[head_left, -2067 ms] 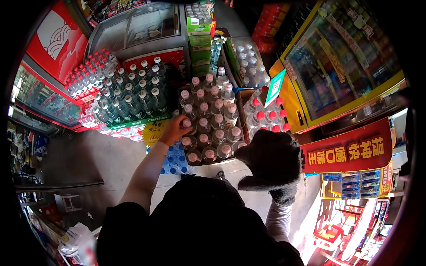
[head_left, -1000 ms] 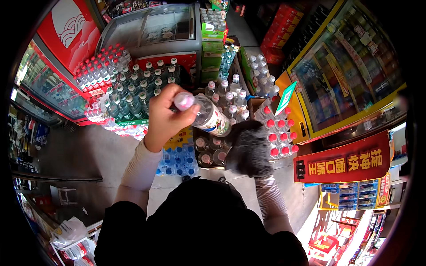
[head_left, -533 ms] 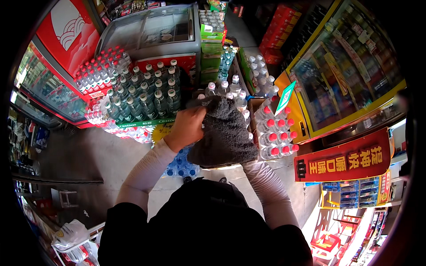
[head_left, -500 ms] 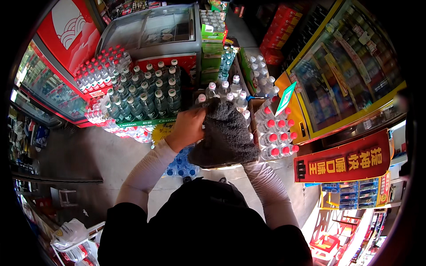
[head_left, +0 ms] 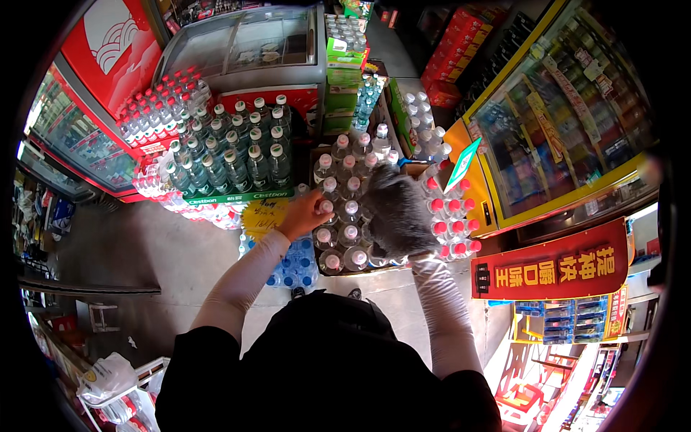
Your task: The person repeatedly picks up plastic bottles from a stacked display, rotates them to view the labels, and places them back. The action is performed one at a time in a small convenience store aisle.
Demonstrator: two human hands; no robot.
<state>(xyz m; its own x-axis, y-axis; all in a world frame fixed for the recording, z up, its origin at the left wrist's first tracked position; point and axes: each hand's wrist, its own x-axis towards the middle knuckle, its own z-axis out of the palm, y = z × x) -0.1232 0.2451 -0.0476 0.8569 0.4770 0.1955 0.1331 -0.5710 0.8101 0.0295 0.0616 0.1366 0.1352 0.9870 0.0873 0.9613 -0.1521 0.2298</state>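
Note:
Clear plastic bottles with pale pink caps stand in rows in an open carton (head_left: 317, 160) in front of me. My left hand (head_left: 302, 214) is at the carton's left side, its fingers closed round the cap of one bottle (head_left: 326, 207). A fluffy dark grey cloth (head_left: 397, 216), perhaps a mitt, covers my right hand, whose fingers are hidden. The cloth lies against the bottles on the carton's right side. Right of it stand bottles with red caps (head_left: 455, 229).
To the left are stacked green-labelled bottles (head_left: 234, 162) and red-capped bottles (head_left: 162, 115). A yellow paper sign (head_left: 263, 217) and blue-capped bottles (head_left: 294, 266) sit near my left forearm. A chest freezer (head_left: 273, 43) stands behind; a yellow-framed glass fridge (head_left: 561, 108) and red banner (head_left: 551, 263) are at right.
My left hand has let go of the grey cloth and moved down to a bottle cap. The cloth has shifted right with my right arm, uncovering more bottles.

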